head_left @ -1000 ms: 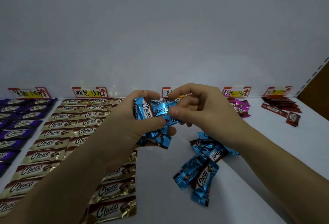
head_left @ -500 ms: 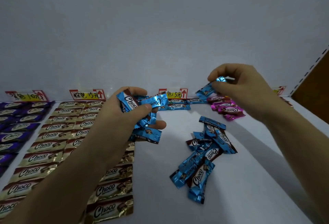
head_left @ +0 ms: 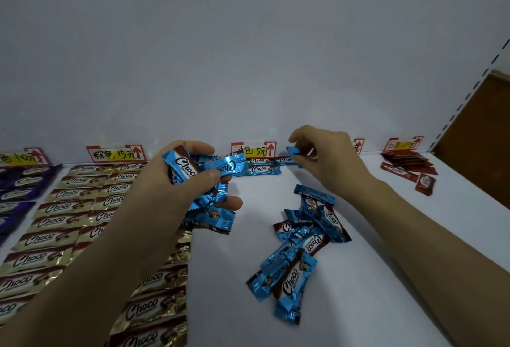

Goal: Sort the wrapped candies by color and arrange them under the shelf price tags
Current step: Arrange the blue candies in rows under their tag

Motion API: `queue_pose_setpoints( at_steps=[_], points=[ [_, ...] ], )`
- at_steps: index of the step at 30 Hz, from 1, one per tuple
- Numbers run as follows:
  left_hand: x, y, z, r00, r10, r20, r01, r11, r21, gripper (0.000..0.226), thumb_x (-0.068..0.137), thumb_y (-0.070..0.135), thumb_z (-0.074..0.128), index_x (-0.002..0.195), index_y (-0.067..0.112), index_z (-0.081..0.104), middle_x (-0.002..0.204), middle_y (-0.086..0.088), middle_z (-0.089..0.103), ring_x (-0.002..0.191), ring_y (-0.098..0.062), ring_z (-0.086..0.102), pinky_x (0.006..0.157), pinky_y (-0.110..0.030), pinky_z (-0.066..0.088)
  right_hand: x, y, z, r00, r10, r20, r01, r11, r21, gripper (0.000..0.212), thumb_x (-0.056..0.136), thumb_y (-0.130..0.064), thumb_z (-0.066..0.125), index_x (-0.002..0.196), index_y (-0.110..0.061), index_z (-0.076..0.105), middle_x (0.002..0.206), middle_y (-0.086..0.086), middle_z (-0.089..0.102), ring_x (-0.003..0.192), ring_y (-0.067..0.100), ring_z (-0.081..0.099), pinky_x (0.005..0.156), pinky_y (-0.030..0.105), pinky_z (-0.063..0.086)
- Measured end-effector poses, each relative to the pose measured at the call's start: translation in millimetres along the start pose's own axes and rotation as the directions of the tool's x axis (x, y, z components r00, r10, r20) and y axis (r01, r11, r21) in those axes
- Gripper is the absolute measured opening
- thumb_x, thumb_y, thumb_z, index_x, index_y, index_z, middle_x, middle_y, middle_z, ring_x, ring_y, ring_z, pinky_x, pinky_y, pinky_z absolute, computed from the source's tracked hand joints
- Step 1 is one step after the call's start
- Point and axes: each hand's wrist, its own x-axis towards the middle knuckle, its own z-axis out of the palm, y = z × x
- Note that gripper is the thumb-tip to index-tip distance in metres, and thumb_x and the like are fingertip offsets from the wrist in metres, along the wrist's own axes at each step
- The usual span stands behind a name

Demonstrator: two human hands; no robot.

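Observation:
My left hand (head_left: 176, 189) grips a bunch of blue wrapped candies (head_left: 205, 170) above the white shelf (head_left: 226, 277). My right hand (head_left: 328, 161) pinches one blue candy (head_left: 294, 151) low at the back wall, just right of the blue price tag (head_left: 254, 149). Two or three blue candies (head_left: 263, 168) lie in a row under that tag. A loose pile of blue candies (head_left: 300, 247) lies on the shelf between my arms.
Gold candies (head_left: 69, 208) fill rows under the second tag (head_left: 114, 153). Purple candies (head_left: 16, 186) lie at the far left, red ones (head_left: 405, 165) at the far right under their own tag (head_left: 403, 143). A brown panel (head_left: 480, 131) borders the shelf's right end.
My right hand took one blue candy from the bunch in my left hand, carried it right and back, and now holds it down by the wall beside the blue row.

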Motion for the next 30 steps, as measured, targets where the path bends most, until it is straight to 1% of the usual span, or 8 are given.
queue_pose_setpoints(
  at_steps=[2,5,7,15,19,22,27,30],
  points=[
    [0,-1,-1,1.000,-0.007,0.007,0.007,1.000,-0.026,0.018,0.081,0.025,0.072,0.090,0.040,0.070,0.105,-0.013,0.074,0.092,-0.039,0.072,0.084,-0.059,0.058,-1,2,10,0.996,-0.011,0.090,0.017,0.998,-0.065,0.029,0.086,-0.011,0.078,0.113,-0.015,0.069,0.101,0.002,0.075,0.085,0.015,0.066,0.086,0.033,0.058],
    [1,-6,-3,0.990,-0.138,-0.009,0.135,0.978,-0.157,0.022,0.090,0.007,0.064,0.107,0.021,0.064,0.097,-0.012,0.076,0.074,-0.038,0.075,0.058,-0.041,0.062,0,11,14,0.982,0.068,0.179,-0.061,0.997,-0.048,0.028,0.084,-0.020,0.080,0.111,-0.017,0.071,0.102,0.000,0.075,0.086,0.012,0.065,0.085,0.026,0.055],
    [1,-4,-1,0.985,-0.173,-0.007,0.169,0.969,-0.183,0.023,0.092,0.002,0.060,0.109,0.017,0.062,0.094,-0.009,0.077,0.071,-0.038,0.075,0.053,-0.037,0.060,-2,15,12,0.986,0.079,0.149,-0.076,0.997,-0.026,0.025,0.083,-0.023,0.081,0.107,-0.019,0.073,0.099,-0.002,0.074,0.084,0.010,0.062,0.080,0.024,0.053],
    [2,-3,0,0.986,-0.165,0.015,0.165,0.974,-0.156,0.024,0.091,0.004,0.061,0.109,0.020,0.063,0.094,-0.004,0.076,0.073,-0.039,0.075,0.058,-0.041,0.063,-14,26,11,0.984,0.080,0.159,-0.061,0.991,-0.123,0.019,0.092,-0.016,0.070,0.108,-0.021,0.079,0.107,-0.001,0.074,0.094,0.017,0.065,0.088,0.032,0.054],
    [3,-3,-2,1.000,-0.023,0.000,0.023,1.000,0.020,0.019,0.074,0.030,0.071,0.088,0.043,0.071,0.105,-0.015,0.073,0.092,-0.042,0.072,0.083,-0.061,0.057,-14,22,18,0.989,0.088,0.117,-0.073,0.989,-0.128,0.020,0.093,-0.014,0.068,0.108,-0.021,0.079,0.107,0.001,0.073,0.097,0.021,0.065,0.089,0.039,0.055],
    [4,-1,-1,1.000,-0.007,-0.010,0.008,0.999,0.042,0.020,0.067,0.037,0.071,0.082,0.050,0.071,0.110,-0.016,0.071,0.099,-0.045,0.068,0.089,-0.066,0.053,-13,22,22,0.991,0.103,0.079,-0.094,0.988,-0.119,0.020,0.092,-0.014,0.069,0.107,-0.021,0.079,0.107,0.001,0.073,0.094,0.019,0.065,0.087,0.039,0.056],
    [2,0,-1,1.000,-0.008,0.004,0.008,1.000,0.019,0.020,0.066,0.037,0.070,0.084,0.048,0.071,0.108,-0.017,0.071,0.097,-0.045,0.069,0.088,-0.065,0.053,-14,23,23,0.987,0.144,0.067,-0.137,0.986,-0.096,0.020,0.092,-0.014,0.069,0.107,-0.022,0.079,0.107,0.000,0.074,0.092,0.017,0.064,0.085,0.032,0.055],
    [1,-1,-2,1.000,-0.002,-0.003,0.002,1.000,0.005,0.026,0.069,0.033,0.072,0.095,0.037,0.069,0.107,-0.019,0.071,0.093,-0.046,0.070,0.084,-0.064,0.056,-14,21,21,0.988,0.141,0.063,-0.136,0.987,-0.089,0.019,0.092,-0.015,0.069,0.107,-0.021,0.079,0.107,0.000,0.074,0.092,0.016,0.064,0.086,0.033,0.055]
  ],
)
